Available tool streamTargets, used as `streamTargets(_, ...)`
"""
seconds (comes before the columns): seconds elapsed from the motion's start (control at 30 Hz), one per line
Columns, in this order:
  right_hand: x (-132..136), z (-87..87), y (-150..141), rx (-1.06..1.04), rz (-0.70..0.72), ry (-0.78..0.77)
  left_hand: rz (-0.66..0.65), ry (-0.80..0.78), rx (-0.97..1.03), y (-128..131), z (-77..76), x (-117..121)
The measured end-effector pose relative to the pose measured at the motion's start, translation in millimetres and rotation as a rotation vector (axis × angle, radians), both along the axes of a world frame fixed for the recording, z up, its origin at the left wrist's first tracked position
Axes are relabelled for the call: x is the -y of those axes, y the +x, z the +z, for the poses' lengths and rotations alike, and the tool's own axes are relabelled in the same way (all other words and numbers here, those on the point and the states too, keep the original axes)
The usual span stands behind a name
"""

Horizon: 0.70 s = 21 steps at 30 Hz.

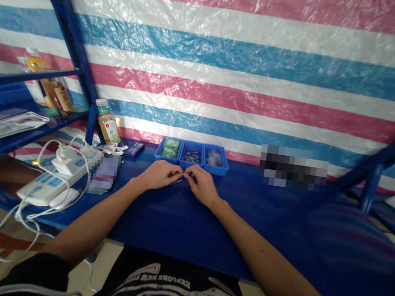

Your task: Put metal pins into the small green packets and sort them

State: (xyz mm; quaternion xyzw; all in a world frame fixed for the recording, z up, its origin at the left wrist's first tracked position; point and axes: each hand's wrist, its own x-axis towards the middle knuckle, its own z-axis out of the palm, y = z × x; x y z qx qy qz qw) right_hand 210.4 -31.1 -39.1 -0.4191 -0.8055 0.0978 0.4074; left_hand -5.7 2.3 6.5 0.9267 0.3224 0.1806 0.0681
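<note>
- I work at a dark blue counter (186, 225), with a pink, white and blue striped tarp (253, 63) hanging behind it and a blue steel shelving frame (73, 37) running up on my left.
- Toward my left, a white power strip (43, 185) lies on the counter with white cables trailing over its edge. A bottle of yellowish liquid (107, 121) stands upright near the back, beyond the strip.
- Three small blue bins sit in a row at the back of the counter, straight ahead of my hands: the left one holds green packets (170, 148), the middle one a heap of small metal pins (191, 156), and the right one a clear plastic bag (212, 158).
- A small, thin metal pin (186, 174) lies roughly level across my view, its long axis running left to right, though it is too small for me to tell which end is which.
- It sits between my left hand (159, 174) and my right hand (203, 184), just above the counter and nearer me than the bins.
- My left fingers (175, 172) and right fingers (189, 176) come together narrowly from either side and pinch the pin between their tips.
- A thin dark sliver (177, 182) shows just below my left fingers; I cannot tell whether it is part of the pin.
</note>
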Motion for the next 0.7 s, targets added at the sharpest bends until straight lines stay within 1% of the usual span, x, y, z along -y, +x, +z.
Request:
streamTargets(0.13,0.9,2.1,0.3,0.014,0.004,-0.019,-0.010,-0.012,0.018,0.6,2.0,1.6)
streamTargets(0.33,0.7,3.8,-0.2,0.050,0.013,-0.035,-0.004,-0.003,0.030,1.3,0.5,1.7)
streamTargets(0.7,-0.5,-1.2,-0.7,0.043,0.027,-0.048,-0.005,-0.014,0.023,0.9,2.4,2.2)
